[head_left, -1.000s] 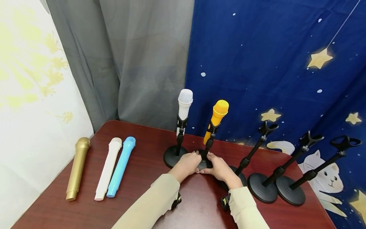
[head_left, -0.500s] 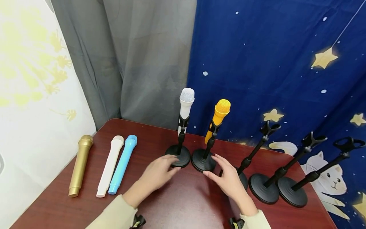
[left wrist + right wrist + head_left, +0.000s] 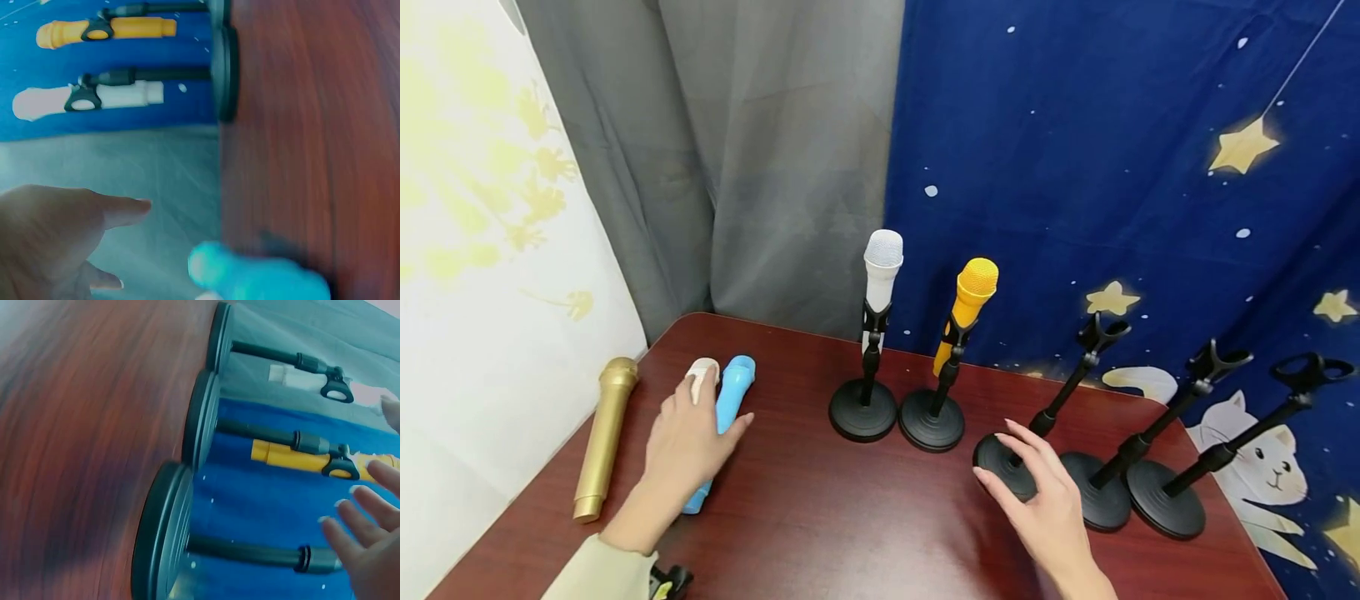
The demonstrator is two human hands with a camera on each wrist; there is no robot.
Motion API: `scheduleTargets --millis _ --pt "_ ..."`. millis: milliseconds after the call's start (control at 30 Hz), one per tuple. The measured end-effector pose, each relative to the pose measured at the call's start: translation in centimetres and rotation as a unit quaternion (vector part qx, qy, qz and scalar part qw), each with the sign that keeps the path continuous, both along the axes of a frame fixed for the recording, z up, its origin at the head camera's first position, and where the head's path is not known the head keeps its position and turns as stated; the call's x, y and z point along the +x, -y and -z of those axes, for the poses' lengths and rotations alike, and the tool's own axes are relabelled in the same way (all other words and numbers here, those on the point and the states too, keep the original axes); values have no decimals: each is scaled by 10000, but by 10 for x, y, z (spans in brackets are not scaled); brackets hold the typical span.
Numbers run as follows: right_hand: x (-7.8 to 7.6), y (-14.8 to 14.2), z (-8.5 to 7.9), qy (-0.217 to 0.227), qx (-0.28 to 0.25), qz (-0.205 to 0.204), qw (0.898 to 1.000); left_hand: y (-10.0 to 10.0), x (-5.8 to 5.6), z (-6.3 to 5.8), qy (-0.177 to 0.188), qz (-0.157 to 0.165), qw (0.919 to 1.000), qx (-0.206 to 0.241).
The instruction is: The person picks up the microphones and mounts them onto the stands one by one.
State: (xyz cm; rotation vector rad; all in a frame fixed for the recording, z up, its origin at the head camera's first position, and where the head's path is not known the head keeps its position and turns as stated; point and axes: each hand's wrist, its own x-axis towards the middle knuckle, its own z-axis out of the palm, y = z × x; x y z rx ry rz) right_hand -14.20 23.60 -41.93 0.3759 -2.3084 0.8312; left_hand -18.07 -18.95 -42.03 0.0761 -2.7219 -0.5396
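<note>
My left hand (image 3: 685,442) reaches over a white microphone (image 3: 702,368) lying on the table in the head view, covering most of it. Beside it lies a blue microphone (image 3: 734,385), overlapped by the thumb; the left wrist view shows its blurred head (image 3: 215,265). My right hand (image 3: 1043,492), fingers spread, is at the round base of an unfilled black stand (image 3: 1047,421). In the right wrist view the fingers (image 3: 361,522) appear near the stand's pole (image 3: 250,550), with nothing held.
Upright in stands at the table's back are another white microphone (image 3: 883,267) and a yellow microphone (image 3: 976,287). A gold microphone (image 3: 606,433) lies far left. Two more black stands, one with its base (image 3: 1097,492) and the other's base (image 3: 1167,498), fill the right side. Curtains hang behind.
Both hands have left the yellow microphone's stand. The left moved left over the lying white and blue microphones, and the right moved right to the third stand.
</note>
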Motion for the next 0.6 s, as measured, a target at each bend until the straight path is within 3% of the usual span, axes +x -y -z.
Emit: scheduleTargets --millis 133,267,433,600 --pt "1 -10 -3 -957 -435 30 9945 17 4 2 56 -57 9996 -289" --pt "3 -14 -12 -1411 -971 381 9845 22 4 4 241 -46 9990 -378" --pt "0 -20 -13 -575 -1630 1044 9794 15 -1 6 399 -8 9989 -247" --pt "-9 -26 -10 499 -2177 1351 9653 8 -8 10 668 10 9977 -144"
